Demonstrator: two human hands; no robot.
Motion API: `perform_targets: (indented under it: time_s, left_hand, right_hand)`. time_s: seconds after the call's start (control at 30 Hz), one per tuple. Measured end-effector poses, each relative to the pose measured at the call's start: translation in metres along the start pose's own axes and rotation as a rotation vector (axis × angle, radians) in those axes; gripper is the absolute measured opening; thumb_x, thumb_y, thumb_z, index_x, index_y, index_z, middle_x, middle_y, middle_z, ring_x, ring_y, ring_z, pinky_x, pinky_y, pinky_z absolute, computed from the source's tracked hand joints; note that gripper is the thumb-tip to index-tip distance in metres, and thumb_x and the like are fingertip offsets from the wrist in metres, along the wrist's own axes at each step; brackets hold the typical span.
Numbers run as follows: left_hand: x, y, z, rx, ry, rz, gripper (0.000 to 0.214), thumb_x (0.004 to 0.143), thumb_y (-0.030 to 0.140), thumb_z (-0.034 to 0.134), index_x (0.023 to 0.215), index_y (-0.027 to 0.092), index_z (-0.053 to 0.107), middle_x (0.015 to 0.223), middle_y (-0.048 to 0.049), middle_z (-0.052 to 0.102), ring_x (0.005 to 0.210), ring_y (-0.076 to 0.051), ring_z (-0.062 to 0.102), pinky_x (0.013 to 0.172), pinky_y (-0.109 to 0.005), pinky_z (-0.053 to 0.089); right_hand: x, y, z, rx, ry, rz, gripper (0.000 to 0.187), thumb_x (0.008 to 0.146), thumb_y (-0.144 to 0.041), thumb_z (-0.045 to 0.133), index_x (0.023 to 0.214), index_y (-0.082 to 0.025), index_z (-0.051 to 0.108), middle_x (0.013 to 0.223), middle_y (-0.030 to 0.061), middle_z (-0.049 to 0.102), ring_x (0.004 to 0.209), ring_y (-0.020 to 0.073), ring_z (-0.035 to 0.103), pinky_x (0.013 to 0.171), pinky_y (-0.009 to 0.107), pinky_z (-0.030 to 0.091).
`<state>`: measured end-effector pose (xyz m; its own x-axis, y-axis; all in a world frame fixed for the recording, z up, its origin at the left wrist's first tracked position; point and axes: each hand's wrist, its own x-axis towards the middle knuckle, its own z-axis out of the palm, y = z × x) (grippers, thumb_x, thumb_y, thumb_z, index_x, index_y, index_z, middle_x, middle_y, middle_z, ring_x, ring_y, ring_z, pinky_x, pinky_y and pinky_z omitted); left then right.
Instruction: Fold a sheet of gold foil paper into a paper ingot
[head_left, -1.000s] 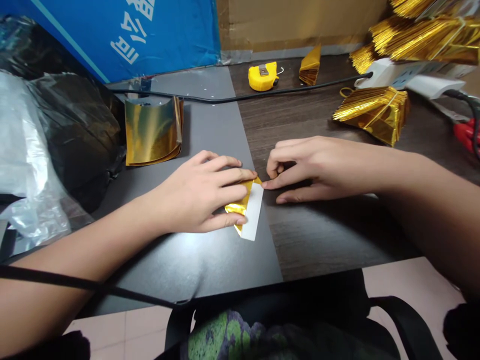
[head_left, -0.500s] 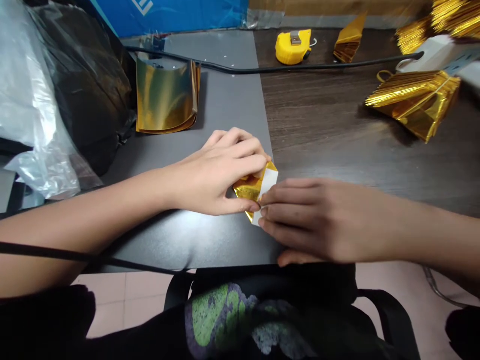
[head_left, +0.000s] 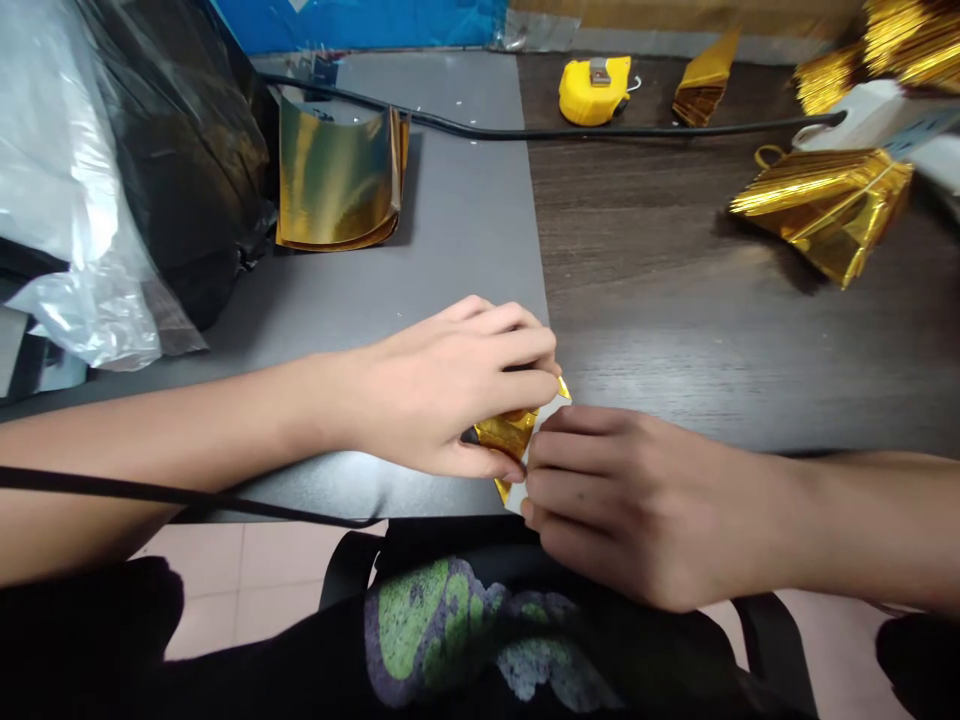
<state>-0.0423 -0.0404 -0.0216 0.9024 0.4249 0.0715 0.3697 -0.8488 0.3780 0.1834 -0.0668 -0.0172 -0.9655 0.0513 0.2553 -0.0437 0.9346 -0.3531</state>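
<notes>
Right hand [head_left: 645,505] moved onto one gold-foil piece [head_left: 508,435], pinching it; left hand [head_left: 442,395] too

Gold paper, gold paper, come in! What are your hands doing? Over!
Left hand and right hand pinching small gold foil piece. Black cord across left arm. Over.

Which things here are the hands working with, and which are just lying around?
Working with: left hand, right hand, folded gold foil piece.
Lying around: yellow tape measure, black plastic bag, power strip, gold foil bundle.
</notes>
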Motion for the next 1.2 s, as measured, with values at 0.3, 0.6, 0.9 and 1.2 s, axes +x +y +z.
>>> perform_targets:
  time_s: [0.3,0.6,0.9,1.2]
  left_hand:
    - [0.001,-0.008,-0.002,-0.001,0.020,-0.048,0.028,0.093,0.048,0.063,0.107,0.024,0.063,0.128,-0.0092,0.065,0.122,-0.030,0.056,0.096,-0.042,0.041]
    - [-0.001,-0.025,-0.004,0.026,0.066,-0.150,0.033,0.088,0.053,0.069,0.106,0.027,0.062,0.128,-0.0100,0.063,0.115,-0.033,0.055,0.093,-0.048,0.042]
    - [-0.002,-0.021,-0.003,-0.025,0.071,-0.151,0.035,0.083,0.047,0.072,0.110,0.028,0.063,0.129,-0.0104,0.059,0.116,-0.038,0.052,0.099,-0.056,0.042]
    - [0.000,-0.017,-0.001,0.019,0.079,-0.156,0.035,0.082,0.049,0.072,0.106,0.027,0.059,0.127,-0.0104,0.060,0.115,-0.037,0.053,0.097,-0.056,0.045]
  right_hand:
    - [0.000,0.023,-0.006,0.083,0.044,0.032,0.034,0.107,-0.015,0.043,0.087,-0.011,0.070,0.086,0.0085,0.066,0.081,0.0183,0.052,0.072,0.033,0.045]
    - [-0.001,0.040,-0.004,0.133,0.078,0.230,0.015,0.103,-0.022,0.054,0.098,-0.018,0.068,0.101,0.0095,0.064,0.099,0.0219,0.056,0.089,0.040,0.049]
    - [-0.003,0.041,-0.006,0.194,0.070,0.214,0.015,0.101,-0.020,0.055,0.095,-0.017,0.068,0.100,0.0083,0.064,0.101,0.0209,0.054,0.091,0.037,0.046]
    - [0.001,0.038,-0.009,0.235,0.076,0.281,0.014,0.099,-0.019,0.058,0.093,-0.018,0.071,0.094,0.0073,0.067,0.095,0.0199,0.058,0.087,0.035,0.047]
